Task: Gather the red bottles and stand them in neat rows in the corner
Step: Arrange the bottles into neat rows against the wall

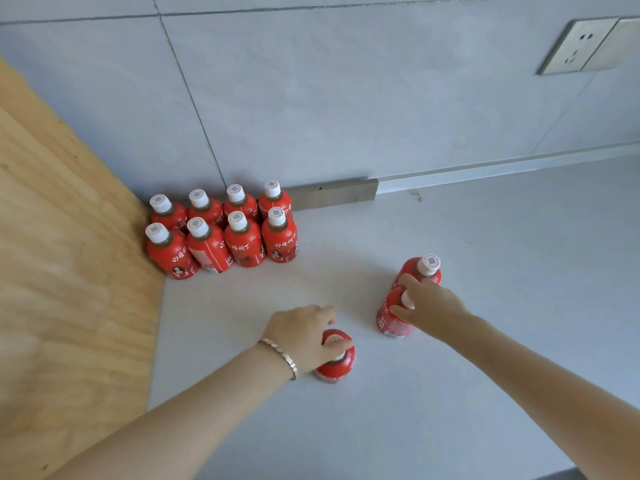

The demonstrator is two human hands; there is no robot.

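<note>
Several red bottles with white caps [221, 230] stand in two tidy rows in the corner, against the wooden panel and the grey wall. My left hand [301, 336] grips the cap of a lone red bottle [337, 365] standing on the counter nearer to me. My right hand [427, 304] closes over the cap of another red bottle [389, 317] to the right. Just behind that one stands a third loose red bottle [424, 268], upright and touched by nothing.
A wooden side panel [69, 271] bounds the left. The grey tiled wall [346, 98] runs along the back with a metal strip [332, 194] at its foot and a socket plate [578, 46] at upper right. The white counter [485, 341] stretches right and toward me.
</note>
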